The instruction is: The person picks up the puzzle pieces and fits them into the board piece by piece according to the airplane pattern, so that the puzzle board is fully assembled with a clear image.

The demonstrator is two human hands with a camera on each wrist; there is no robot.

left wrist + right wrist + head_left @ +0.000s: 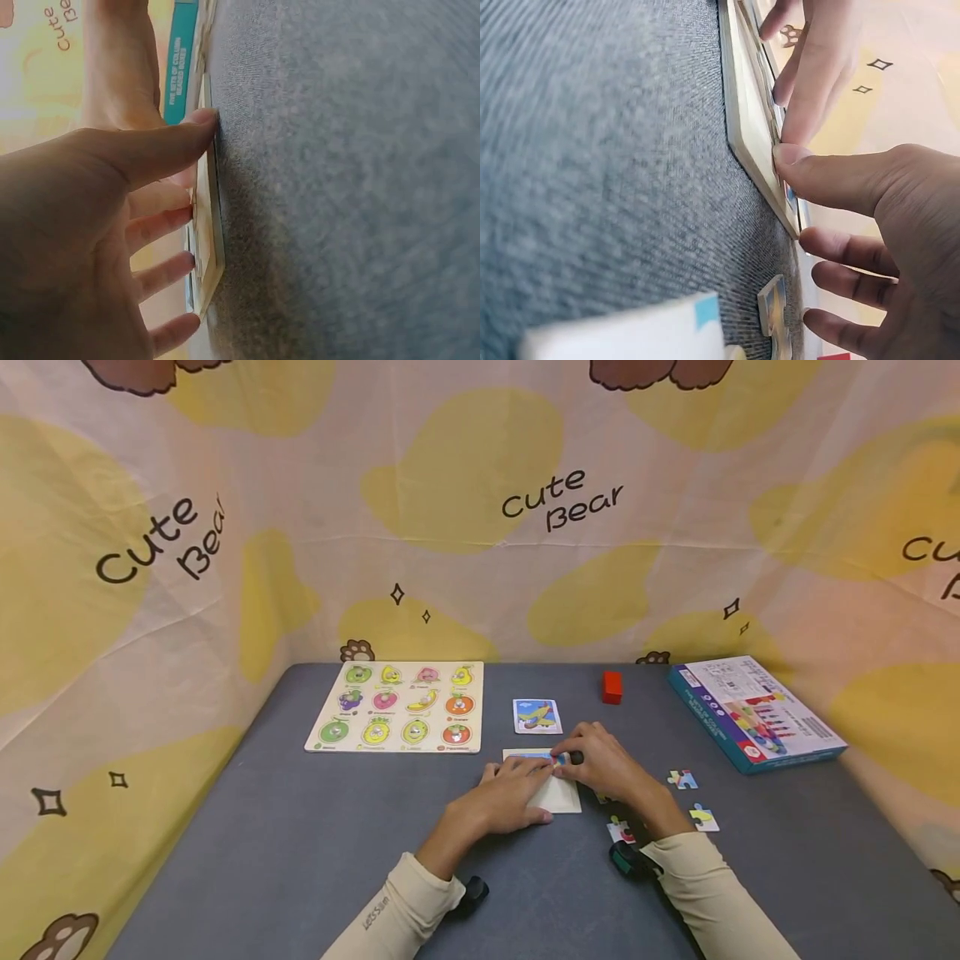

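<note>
Left hand [516, 795] lies spread, fingers nearly straight, across a pale puzzle board [561, 795] just below and right of the frame's centre, as the right hand [606, 766] bends over its upper right corner, thumb on the board's pieces; whether it pinches one cannot be told. Loose puzzle pieces [682, 780] lie to the lower right on the grey tabletop [337, 843]; above sit a picture card [537, 717], a red block [612, 687] and, far right, a teal-sided box [757, 714]
</note>
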